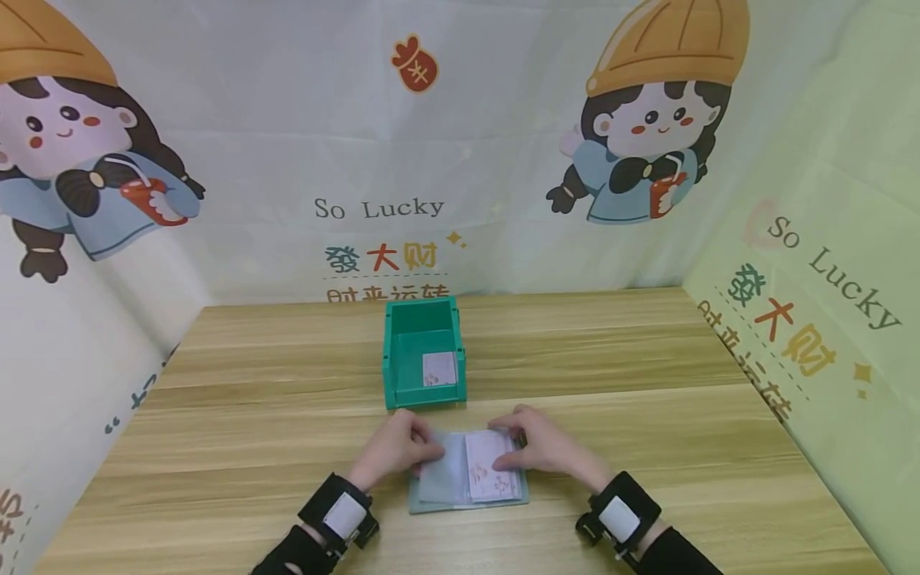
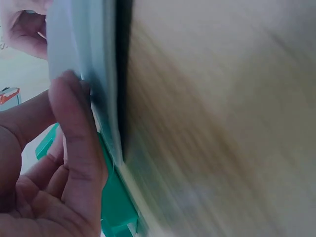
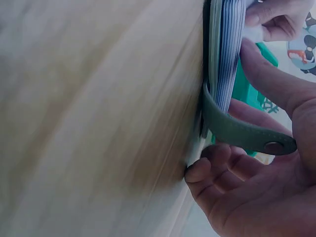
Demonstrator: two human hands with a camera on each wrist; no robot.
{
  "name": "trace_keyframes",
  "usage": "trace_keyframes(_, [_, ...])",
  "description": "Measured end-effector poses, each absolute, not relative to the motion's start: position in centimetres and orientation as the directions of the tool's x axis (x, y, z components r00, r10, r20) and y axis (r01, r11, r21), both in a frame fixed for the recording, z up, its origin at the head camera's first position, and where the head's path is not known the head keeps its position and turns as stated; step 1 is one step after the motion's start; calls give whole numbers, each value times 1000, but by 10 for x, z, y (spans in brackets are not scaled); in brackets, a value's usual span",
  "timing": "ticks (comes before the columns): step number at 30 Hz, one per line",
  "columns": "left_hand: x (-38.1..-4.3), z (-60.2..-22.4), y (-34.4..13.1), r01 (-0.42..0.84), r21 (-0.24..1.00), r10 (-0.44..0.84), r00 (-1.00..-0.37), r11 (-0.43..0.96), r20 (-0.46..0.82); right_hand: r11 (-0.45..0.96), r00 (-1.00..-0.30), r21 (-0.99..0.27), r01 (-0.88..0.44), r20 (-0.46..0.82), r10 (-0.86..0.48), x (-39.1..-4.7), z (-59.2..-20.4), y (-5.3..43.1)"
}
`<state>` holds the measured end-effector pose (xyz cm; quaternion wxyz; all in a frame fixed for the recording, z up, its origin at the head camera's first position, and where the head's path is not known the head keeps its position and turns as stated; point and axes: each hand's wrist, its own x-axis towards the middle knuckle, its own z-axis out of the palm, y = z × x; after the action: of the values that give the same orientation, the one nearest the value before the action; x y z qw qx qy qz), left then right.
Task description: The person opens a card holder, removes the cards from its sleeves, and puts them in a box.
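A small pale-green card holder lies spread on the table, its clear sleeve pages showing. On its right-hand page is a white card with a pinkish print. My left hand pinches the left-hand page near its far corner with thumb and forefinger. Across from it, my right hand rests its thumb on the card, with the forefinger by the page's far edge. In the right wrist view, a snap strap sticks out from the stacked pages toward the right palm, and the other fingers are loosely bent.
Just beyond the card holder stands a green plastic bin, its low side toward me. One printed card lies inside it. The wood-grain table reaches back to a printed cloth hanging behind and at both sides.
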<state>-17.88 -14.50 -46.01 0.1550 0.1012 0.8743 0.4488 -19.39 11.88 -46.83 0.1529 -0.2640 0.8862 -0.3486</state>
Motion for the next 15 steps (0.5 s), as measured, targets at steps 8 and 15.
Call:
trace_keyframes(8, [-176, -460, -139, -33, 734, 167, -966, 678, -197, 599, -795, -721, -348, -112, -596, -199, -469, 123])
trace_keyframes(15, [-176, -459, -131, 136, 681, 241, -968, 720, -61, 594, -798, -734, -331, -118, -591, -200, -470, 125])
